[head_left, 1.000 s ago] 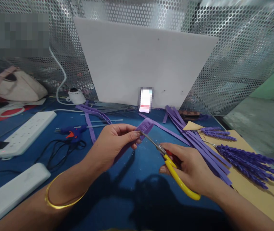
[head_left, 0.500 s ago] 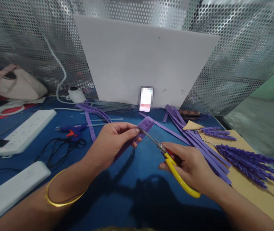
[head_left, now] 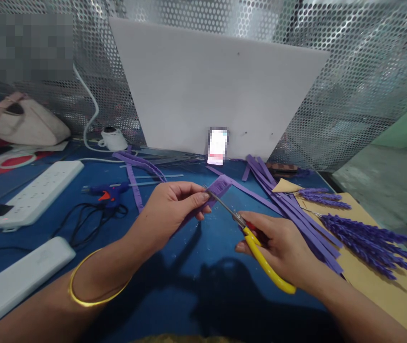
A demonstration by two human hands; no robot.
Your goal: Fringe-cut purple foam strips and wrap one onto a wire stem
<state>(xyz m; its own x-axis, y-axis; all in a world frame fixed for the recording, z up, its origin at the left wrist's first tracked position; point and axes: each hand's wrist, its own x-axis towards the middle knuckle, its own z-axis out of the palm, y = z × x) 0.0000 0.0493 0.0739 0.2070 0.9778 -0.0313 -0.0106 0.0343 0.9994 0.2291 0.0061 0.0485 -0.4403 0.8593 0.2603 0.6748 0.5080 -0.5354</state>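
Observation:
My left hand (head_left: 180,205) pinches a purple paper strip (head_left: 221,185), thumb on top, above the middle of the blue table. One end of the strip sticks out beyond the fingertips; the other part hangs down behind the hand. My right hand (head_left: 278,243) is closed around yellow-handled scissors (head_left: 268,264). The scissor blades reach up and left to the strip's edge, just beside my left thumb. Whether the blades are parted there is too small to tell.
Cut purple strips (head_left: 300,224) lie to the right, beside purple lavender-like stems (head_left: 364,240) on brown paper (head_left: 396,295). A blue glue gun (head_left: 112,193), white power strips (head_left: 42,195), a mug (head_left: 114,140) and a lit phone (head_left: 218,146) stand around. A white board (head_left: 218,85) leans behind.
The strip's free end has shifted slightly right and tilted a little. Both hands and the scissors keep almost the same place.

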